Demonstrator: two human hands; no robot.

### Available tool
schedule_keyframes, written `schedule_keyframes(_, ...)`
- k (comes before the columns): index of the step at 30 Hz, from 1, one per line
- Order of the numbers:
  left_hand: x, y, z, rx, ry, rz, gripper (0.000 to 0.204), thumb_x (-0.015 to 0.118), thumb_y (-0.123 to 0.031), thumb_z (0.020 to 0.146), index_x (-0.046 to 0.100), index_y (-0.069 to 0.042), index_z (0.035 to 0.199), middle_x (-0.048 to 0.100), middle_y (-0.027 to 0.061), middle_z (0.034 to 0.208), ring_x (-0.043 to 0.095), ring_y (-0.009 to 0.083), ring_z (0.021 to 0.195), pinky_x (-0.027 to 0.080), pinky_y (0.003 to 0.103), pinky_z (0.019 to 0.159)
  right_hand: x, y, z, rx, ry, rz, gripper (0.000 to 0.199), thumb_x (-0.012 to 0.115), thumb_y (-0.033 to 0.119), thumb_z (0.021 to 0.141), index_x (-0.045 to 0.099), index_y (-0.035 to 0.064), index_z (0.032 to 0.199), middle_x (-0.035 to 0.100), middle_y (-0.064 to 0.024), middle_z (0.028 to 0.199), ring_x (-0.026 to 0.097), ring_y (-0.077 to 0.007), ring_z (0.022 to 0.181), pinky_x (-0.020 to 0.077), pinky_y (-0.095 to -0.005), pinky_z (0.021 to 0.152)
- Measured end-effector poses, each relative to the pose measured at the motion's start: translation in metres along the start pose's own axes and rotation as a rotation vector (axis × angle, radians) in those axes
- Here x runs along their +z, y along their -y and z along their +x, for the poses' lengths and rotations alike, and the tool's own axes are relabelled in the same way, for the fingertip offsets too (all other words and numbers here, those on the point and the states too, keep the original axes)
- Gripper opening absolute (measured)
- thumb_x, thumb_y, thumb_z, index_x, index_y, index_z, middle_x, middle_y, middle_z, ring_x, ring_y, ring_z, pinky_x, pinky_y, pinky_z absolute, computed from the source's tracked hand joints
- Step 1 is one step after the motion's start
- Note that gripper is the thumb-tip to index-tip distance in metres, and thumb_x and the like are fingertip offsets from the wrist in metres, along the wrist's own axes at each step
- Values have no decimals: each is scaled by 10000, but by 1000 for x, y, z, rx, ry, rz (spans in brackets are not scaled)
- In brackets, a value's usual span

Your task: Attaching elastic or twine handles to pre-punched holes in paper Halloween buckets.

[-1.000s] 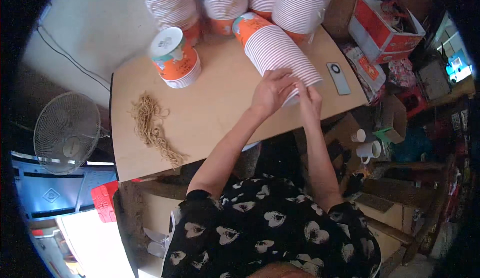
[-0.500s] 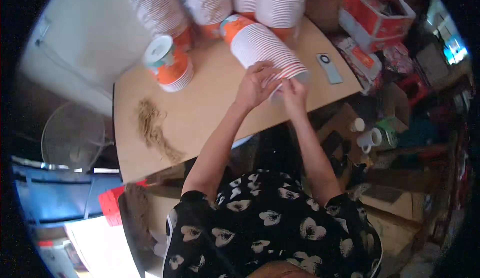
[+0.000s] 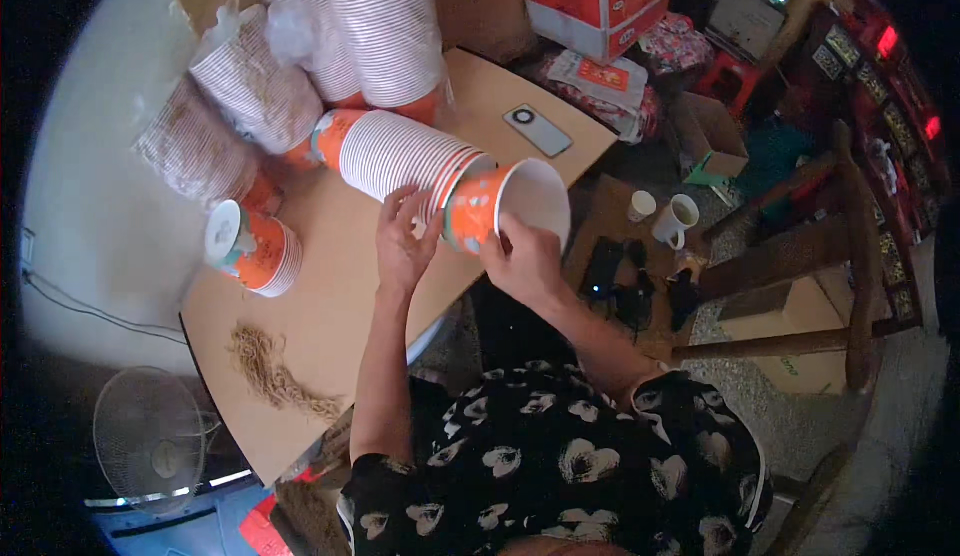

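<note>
My right hand (image 3: 525, 261) grips the rim of a large orange paper cup (image 3: 475, 206), its white inside facing right. The cup's base is close to the end of a long stack of nested paper cups (image 3: 400, 159) lying on its side on the table. My left hand (image 3: 405, 241) has its fingers apart, resting against the near side of the stack's end, with its thumb by the cup's base. A short upside-down stack of orange cups (image 3: 255, 246) stands to the left.
Tall plastic-wrapped cup stacks (image 3: 385, 31) line the back of the wooden table (image 3: 340, 321). A phone (image 3: 538, 130) lies at the right, and a bundle of tan strands (image 3: 270, 371) at the left. Beyond the right edge are a white mug (image 3: 677, 218) and a wooden chair (image 3: 800, 256).
My right hand has come away from the stack's open end and holds a single cup by its rim. My left hand stays at the stack. The view has shifted toward the right.
</note>
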State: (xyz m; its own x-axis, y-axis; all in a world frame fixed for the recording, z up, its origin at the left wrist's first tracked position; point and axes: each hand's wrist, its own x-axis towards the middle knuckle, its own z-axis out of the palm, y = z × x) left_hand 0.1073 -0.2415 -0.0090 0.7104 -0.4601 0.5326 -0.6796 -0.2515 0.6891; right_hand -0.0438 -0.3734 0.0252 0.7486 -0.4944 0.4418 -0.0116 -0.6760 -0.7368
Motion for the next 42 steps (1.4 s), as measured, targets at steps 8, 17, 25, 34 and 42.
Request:
schedule_keyframes(8, -40, 48, -83, -216, -76, -169, 466, 758, -203, 814, 607, -53, 1229, 631, 141, 1214, 597, 307, 1145, 488, 418, 949, 19, 65, -11, -664, 77, 229, 127, 723, 22, 789, 657, 28, 897, 626, -104, 722, 638, -276, 640, 495, -397, 606)
schedule_keyframes(17, -126, -10, -247, -632, 44, -68, 194, 690, -90, 860, 713, -31, 1044, 700, 180, 915, 704, 291, 817, 551, 362, 728, 157, 72, -6, -1004, 322, 198, 140, 732, 92, 780, 667, 71, 902, 692, -52, 867, 667, -212, 872, 440, -437, 882)
schedule_keyframes(25, -175, -17, -306, -775, -254, 58, 154, 708, -86, 857, 723, -13, 992, 715, 148, 889, 706, 235, 764, 546, 313, 687, 187, 91, -22, -928, 385, 96, 229, 754, 133, 765, 675, 83, 975, 706, -30, 1003, 633, -233, 1044, 383, -478, 1013)
schedule_keyframes(34, -242, 53, -297, -566, -458, 503, 268, 678, -149, 899, 694, -112, 1165, 659, 141, 1200, 658, 300, 1084, 519, 400, 892, 238, 86, -124, -629, 757, 329, 245, 789, 101, 754, 672, 41, 961, 633, -80, 855, 610, -295, 892, 487, -408, 827)
schedule_keyframes(42, -223, 93, -300, -641, -194, 870, 483, 565, -396, 965, 526, -207, 1408, 387, 73, 1549, 320, 322, 1444, 247, 548, 1124, 284, 79, -168, -716, 745, 272, 163, 729, 136, 780, 621, 63, 877, 597, -90, 926, 562, -298, 928, 434, -439, 794)
